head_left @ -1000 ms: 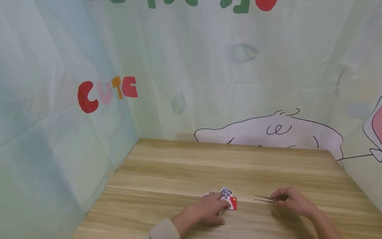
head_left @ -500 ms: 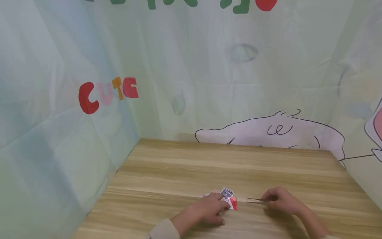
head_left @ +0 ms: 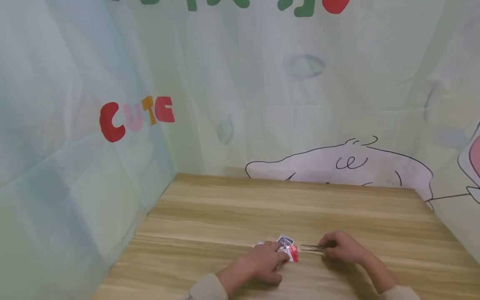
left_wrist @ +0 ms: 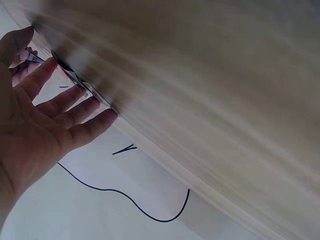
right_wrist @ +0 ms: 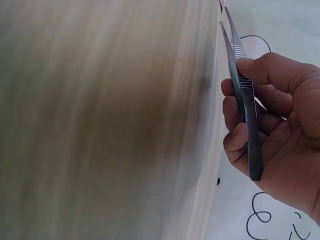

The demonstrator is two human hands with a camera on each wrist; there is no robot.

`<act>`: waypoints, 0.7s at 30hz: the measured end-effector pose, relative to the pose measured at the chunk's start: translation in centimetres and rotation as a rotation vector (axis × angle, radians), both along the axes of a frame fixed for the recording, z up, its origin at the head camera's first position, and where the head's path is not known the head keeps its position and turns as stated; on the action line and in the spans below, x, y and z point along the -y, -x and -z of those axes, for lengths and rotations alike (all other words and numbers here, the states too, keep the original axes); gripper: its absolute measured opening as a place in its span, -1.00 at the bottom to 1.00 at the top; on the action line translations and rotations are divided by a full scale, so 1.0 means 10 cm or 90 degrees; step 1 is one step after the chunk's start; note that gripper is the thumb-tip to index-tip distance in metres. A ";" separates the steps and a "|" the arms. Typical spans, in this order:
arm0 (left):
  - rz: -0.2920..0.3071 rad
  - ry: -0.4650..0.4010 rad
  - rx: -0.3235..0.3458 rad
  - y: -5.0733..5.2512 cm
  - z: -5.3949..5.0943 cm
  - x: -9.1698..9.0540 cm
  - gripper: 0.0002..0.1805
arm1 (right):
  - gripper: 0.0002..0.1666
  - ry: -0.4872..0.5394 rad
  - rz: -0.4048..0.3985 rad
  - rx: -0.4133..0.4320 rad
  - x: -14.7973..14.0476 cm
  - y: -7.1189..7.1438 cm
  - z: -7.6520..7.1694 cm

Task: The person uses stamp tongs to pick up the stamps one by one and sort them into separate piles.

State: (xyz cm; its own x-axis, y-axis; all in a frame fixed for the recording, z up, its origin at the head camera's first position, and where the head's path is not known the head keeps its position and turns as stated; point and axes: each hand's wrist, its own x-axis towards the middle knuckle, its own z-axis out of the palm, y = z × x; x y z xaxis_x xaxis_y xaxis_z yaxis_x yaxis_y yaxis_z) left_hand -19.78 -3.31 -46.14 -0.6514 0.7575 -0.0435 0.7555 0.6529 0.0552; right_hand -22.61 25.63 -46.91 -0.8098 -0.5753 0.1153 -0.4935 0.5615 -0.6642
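My left hand (head_left: 265, 261) rests with spread, fairly straight fingers on several small flat cards on the table. A red-and-white card (head_left: 293, 253) shows at its fingertips, and a dark picture card with a white border (head_left: 286, 240) lies just beyond. The rest of the pile is hidden under the hand. My right hand (head_left: 343, 246) pinches metal tweezers (right_wrist: 242, 75) between thumb and fingers. In the right wrist view the tweezers' tips stand apart with nothing between them. Those tips point left, a short way from the red-and-white card.
The wood-grain table (head_left: 210, 208) reaches back to a pale printed curtain (head_left: 262, 104). Another curtain side (head_left: 56, 187) borders the table on the left, with coloured letters on it.
My right hand has moved left with the tweezers, bringing their tips closer to the cards. The left hand has stayed in place on the pile.
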 end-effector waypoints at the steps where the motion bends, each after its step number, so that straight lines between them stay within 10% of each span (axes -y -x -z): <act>1: -0.001 0.007 -0.005 0.00 0.00 0.00 -0.45 | -0.82 0.000 -0.002 -0.005 0.02 0.01 0.00; 21: -0.018 0.026 0.015 -0.03 -0.01 -0.01 -0.30 | -0.87 0.003 -0.019 0.023 0.12 0.04 0.03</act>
State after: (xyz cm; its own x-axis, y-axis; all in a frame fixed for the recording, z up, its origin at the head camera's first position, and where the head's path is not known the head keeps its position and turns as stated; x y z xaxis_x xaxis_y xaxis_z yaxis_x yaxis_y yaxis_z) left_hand -19.46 -3.24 -46.04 -0.6709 0.7362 -0.0892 0.7356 0.6759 0.0453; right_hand -23.04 24.45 -47.20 -0.7959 -0.5988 0.0894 -0.4856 0.5432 -0.6849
